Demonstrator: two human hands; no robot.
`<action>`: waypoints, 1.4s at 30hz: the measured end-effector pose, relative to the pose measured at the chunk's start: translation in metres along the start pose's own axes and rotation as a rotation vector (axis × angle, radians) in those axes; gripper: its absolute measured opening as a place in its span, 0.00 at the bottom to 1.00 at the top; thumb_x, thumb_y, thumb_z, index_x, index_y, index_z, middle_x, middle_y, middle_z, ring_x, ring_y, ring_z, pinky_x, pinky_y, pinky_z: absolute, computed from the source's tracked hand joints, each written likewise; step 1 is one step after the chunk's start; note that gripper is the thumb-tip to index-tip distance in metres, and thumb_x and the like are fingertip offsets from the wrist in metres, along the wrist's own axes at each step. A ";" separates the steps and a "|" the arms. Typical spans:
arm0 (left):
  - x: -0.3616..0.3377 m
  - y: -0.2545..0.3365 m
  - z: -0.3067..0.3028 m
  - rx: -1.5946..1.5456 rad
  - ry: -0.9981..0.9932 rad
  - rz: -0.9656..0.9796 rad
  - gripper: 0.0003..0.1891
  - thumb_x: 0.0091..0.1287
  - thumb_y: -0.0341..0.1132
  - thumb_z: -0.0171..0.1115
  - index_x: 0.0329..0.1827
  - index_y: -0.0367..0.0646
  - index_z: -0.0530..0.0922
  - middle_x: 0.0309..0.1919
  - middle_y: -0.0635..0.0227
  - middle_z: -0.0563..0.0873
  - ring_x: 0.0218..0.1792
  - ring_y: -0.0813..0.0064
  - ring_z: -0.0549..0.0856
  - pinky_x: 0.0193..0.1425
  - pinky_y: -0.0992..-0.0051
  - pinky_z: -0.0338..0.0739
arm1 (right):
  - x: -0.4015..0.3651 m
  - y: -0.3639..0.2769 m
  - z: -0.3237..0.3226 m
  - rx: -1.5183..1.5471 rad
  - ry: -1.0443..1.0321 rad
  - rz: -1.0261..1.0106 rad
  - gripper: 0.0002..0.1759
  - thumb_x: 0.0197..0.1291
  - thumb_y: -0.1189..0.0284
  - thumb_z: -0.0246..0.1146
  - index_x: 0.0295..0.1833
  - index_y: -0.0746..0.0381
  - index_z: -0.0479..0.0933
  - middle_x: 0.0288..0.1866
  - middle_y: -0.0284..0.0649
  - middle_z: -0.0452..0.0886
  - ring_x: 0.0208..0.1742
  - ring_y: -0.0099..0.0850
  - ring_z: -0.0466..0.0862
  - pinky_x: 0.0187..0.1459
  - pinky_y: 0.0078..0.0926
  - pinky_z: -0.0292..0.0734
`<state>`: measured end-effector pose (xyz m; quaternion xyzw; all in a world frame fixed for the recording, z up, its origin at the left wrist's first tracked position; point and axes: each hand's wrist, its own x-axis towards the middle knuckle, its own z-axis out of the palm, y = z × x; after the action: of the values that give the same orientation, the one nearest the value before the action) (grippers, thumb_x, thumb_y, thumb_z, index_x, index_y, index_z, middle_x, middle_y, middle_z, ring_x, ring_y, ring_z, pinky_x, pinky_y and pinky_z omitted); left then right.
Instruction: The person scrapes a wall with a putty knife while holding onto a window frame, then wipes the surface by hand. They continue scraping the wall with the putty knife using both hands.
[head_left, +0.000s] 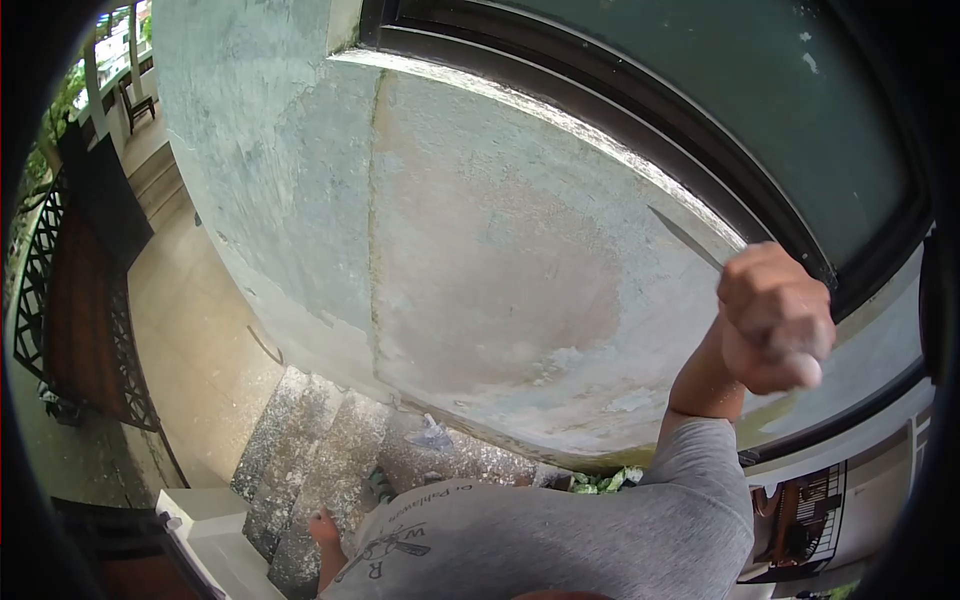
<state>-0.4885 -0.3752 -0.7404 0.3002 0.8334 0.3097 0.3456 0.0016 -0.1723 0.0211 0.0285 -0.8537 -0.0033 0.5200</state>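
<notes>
My right hand (pixel 775 318) is raised at the right, its fingers wrapped round the handle of a knife (pixel 688 238). The handle is hidden in the fist, while the thin, tapering blade points up and left, close to the wall just below the window ledge. The wall (pixel 480 250) has worn, patchy pale green and pinkish paint with a cracked vertical line. Low at the left, my left hand (pixel 323 527) hangs beside my body, small and partly turned away, so its fingers do not show clearly.
A dark-framed window (pixel 640 90) runs along the upper right above a pale ledge (pixel 560 120). Below, white-speckled steps (pixel 310 440) descend near my feet. Green leaves (pixel 610 482) sit at the wall's base. A dark metal gate (pixel 90 310) stands at the left.
</notes>
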 end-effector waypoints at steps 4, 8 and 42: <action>0.016 0.011 0.008 -0.076 -0.001 -0.046 0.22 0.75 0.44 0.60 0.37 0.29 0.87 0.29 0.52 0.90 0.32 0.61 0.91 0.39 0.63 0.82 | -0.052 0.047 -0.004 -0.328 -0.104 0.208 0.24 0.74 0.72 0.59 0.22 0.57 0.61 0.15 0.30 0.66 0.12 0.24 0.63 0.14 0.26 0.61; 0.018 0.005 0.021 -0.055 -0.033 0.007 0.24 0.77 0.46 0.59 0.37 0.29 0.86 0.28 0.54 0.89 0.30 0.63 0.90 0.40 0.65 0.83 | -0.041 0.028 -0.007 -0.174 0.032 0.300 0.26 0.77 0.68 0.59 0.23 0.58 0.60 0.15 0.31 0.65 0.13 0.24 0.61 0.14 0.28 0.61; 0.019 0.034 0.008 0.102 -0.104 0.051 0.22 0.77 0.42 0.59 0.34 0.28 0.86 0.27 0.54 0.89 0.28 0.66 0.90 0.34 0.66 0.84 | -0.062 0.066 -0.008 -0.384 0.099 0.522 0.30 0.81 0.62 0.56 0.20 0.57 0.63 0.13 0.27 0.62 0.15 0.19 0.64 0.18 0.20 0.58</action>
<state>-0.4837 -0.3373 -0.7277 0.3543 0.8210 0.2598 0.3647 0.0342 -0.1025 -0.0277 -0.2900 -0.7897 -0.0294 0.5399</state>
